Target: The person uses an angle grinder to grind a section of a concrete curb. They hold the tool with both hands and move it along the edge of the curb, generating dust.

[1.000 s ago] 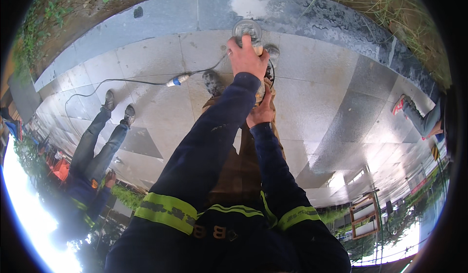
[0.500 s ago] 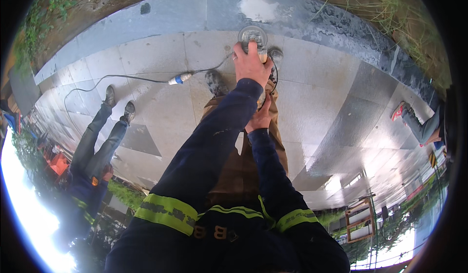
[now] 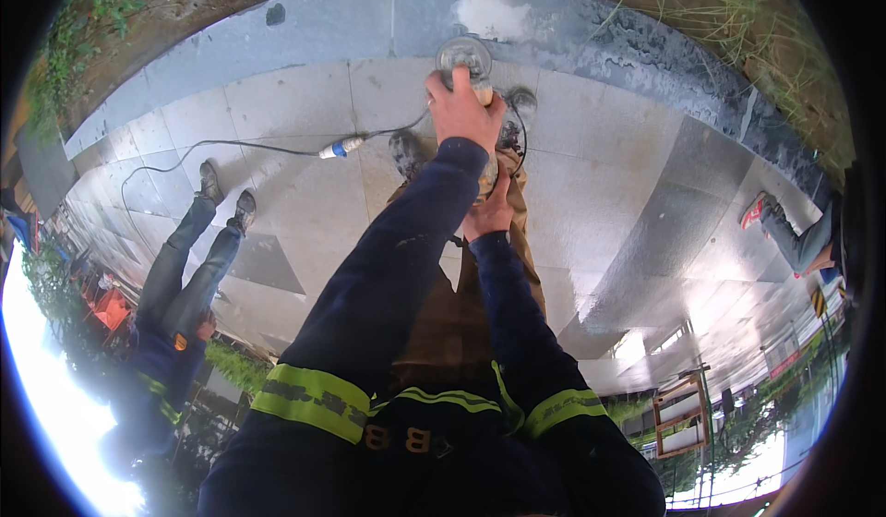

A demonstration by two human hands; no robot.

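Observation:
An angle grinder with a round, dusty disc (image 3: 464, 53) is between my hands, reaching the blue-grey stone kerb at its near edge. My left hand (image 3: 464, 115) wraps over the front of the tool, just behind the disc. Nearer my body, my right hand (image 3: 491, 210) closes round the rear of the grinder, most of which is hidden by hands and sleeves. I cannot tell whether the disc touches the stone.
A black cable with a blue-and-white plug connector (image 3: 341, 148) runs left across the paving (image 3: 286, 102). My dusty shoes (image 3: 406, 152) stand beside the tool. One person (image 3: 189, 268) stands at left; another's leg (image 3: 784, 240) shows at right. Grass and soil border the kerb (image 3: 341, 23).
Both hands and the grinder have shifted slightly left, and the disc has moved a little farther away along the kerb edge. The cable connector stays in place.

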